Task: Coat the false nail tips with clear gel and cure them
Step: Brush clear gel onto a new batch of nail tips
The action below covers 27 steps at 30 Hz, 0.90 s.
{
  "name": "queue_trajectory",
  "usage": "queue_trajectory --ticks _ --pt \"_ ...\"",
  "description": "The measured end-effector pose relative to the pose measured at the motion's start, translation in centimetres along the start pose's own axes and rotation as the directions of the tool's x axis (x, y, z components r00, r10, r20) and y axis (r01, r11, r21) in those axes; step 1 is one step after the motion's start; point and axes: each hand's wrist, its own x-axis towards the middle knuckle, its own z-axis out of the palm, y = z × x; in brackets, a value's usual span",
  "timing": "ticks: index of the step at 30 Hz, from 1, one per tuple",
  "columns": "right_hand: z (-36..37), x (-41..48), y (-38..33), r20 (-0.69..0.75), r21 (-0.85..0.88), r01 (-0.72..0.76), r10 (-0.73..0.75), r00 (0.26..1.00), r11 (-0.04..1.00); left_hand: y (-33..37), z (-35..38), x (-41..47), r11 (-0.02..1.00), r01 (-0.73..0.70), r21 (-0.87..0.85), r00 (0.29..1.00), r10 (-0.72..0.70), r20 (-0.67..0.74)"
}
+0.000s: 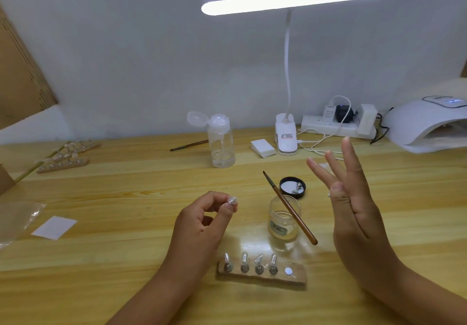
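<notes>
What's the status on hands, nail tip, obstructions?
Left hand pinches one nail tip. Right hand open, holding nothing. Brush rests across the open gel jar. Holder carries four tips.

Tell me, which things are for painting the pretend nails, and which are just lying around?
For the job: nail tip pinched in the left hand, brush across the gel jar, wooden holder with four tips, curing lamp.
Lying around: pump bottle, second brush, paper slip, plastic bag, power strip.
</notes>
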Motion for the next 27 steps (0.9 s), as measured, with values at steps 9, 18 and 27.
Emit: queue_trajectory --ticks 9,18,27 --pt "-0.3 0.0 -0.2 0.026 -0.078 0.053 -0.051 0.998 0.996 0.6 0.0 -0.3 0.999 -0.041 -0.029 0.999 0.042 0.034" --pt "1.2 -1.0 -2.2 0.223 -0.346 0.332 -0.266 0.938 0.878 1.6 0.3 -1.3 0.975 -0.221 -0.021 0.962 0.221 0.158" --pt "1.2 -1.2 -2.7 0.209 -0.339 0.347 -0.289 0.934 0.874 2.1 0.6 -1.8 0.962 -0.269 -0.042 0.940 0.272 0.208"
